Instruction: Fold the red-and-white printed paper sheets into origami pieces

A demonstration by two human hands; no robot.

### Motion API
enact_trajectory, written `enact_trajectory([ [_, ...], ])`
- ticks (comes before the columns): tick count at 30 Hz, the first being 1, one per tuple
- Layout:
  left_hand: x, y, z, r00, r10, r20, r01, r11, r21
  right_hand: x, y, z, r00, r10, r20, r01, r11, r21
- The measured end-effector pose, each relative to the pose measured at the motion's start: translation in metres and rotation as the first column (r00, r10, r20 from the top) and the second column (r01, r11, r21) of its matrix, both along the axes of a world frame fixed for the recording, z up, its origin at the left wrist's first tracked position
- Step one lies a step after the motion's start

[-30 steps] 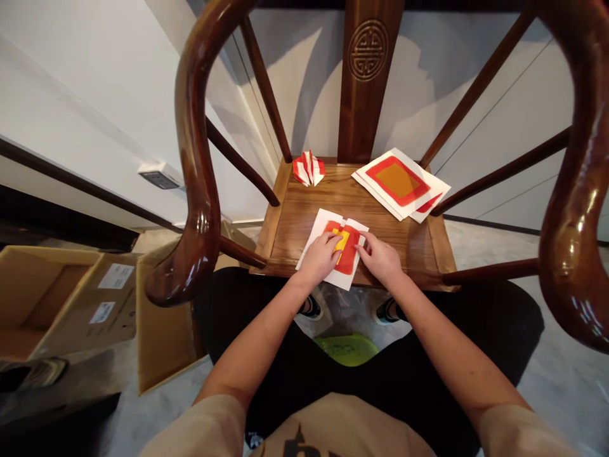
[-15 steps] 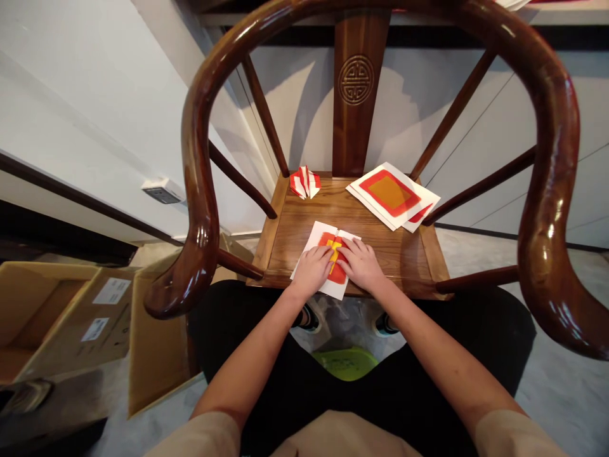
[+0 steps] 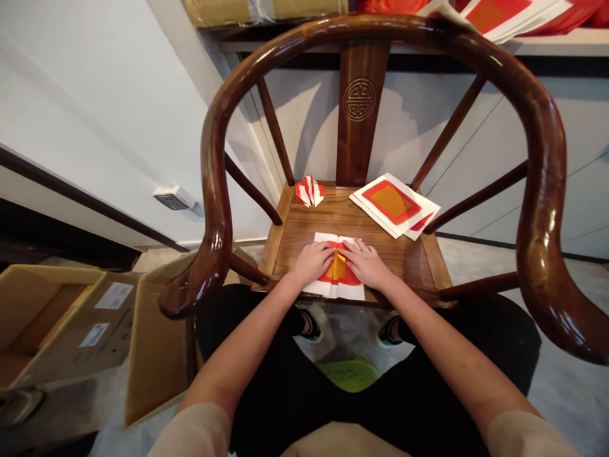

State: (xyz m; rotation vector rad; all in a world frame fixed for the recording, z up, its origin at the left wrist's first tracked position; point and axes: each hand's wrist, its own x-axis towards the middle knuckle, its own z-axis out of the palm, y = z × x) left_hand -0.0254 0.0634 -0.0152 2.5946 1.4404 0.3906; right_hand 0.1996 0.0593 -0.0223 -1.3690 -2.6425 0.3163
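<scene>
A white sheet of joss paper (image 3: 349,291) with a red and gold block at its middle lies on the front of the wooden chair seat (image 3: 394,266). A crease runs down its centre, where the paper rises slightly. My left hand (image 3: 314,262) grips it left of the crease, fingers bent together. On the other side my right hand (image 3: 368,263) has its fingertips on the paper by the same crease, some fingers a little spread. Both thumbs are partly hidden. Farther back sit a folded red and white paper piece (image 3: 309,191) and a small stack of joss paper (image 3: 392,202).
The chair's curved armrail (image 3: 215,165) surrounds the seat. Open cardboard boxes (image 3: 71,330) stand on the floor at left. A shelf (image 3: 561,43) behind holds more paper and red packets. Below the seat is a green basin (image 3: 349,374).
The sheet has turned squarer to me and spreads wider, with more of its gold block showing between my hands. The view has tilted up, bringing in more of the shelf.
</scene>
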Motion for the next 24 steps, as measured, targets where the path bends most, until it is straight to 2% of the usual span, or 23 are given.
enact_trajectory([
  [4,-0.004,0.008,-0.007,0.999,0.03,-0.011,-0.029,0.999,0.042,0.005,0.004,-0.002,1.0,-0.004,-0.002,0.004,1.0,0.019],
  [7,-0.001,0.004,-0.01,0.999,0.041,-0.034,-0.04,0.998,0.04,0.0,-0.001,-0.008,0.998,-0.02,-0.06,0.027,0.993,0.116],
  [11,0.003,-0.004,-0.006,0.998,0.05,-0.05,-0.046,0.996,0.081,-0.01,-0.013,-0.016,0.984,0.017,-0.176,0.026,0.971,0.236],
  [14,0.006,-0.009,-0.003,0.996,0.042,-0.084,-0.035,0.996,0.085,-0.015,-0.023,-0.018,0.982,0.038,-0.187,0.014,0.962,0.273],
  [17,0.009,-0.015,-0.001,0.989,0.037,-0.14,-0.03,0.998,0.054,-0.014,-0.033,-0.015,0.987,0.045,-0.155,0.0,0.96,0.279],
  [19,0.011,-0.02,-0.001,0.987,0.035,-0.157,-0.03,0.999,0.038,-0.013,-0.044,-0.011,0.986,0.098,-0.132,-0.062,0.965,0.253],
  [22,0.011,-0.034,0.001,0.989,0.05,-0.138,-0.048,0.999,0.024,-0.015,-0.066,-0.004,0.975,0.182,-0.125,-0.156,0.969,0.192],
  [24,0.008,-0.047,0.002,0.993,0.06,-0.103,-0.059,0.998,0.014,-0.017,-0.083,-0.002,0.975,0.179,-0.13,-0.157,0.973,0.167],
])
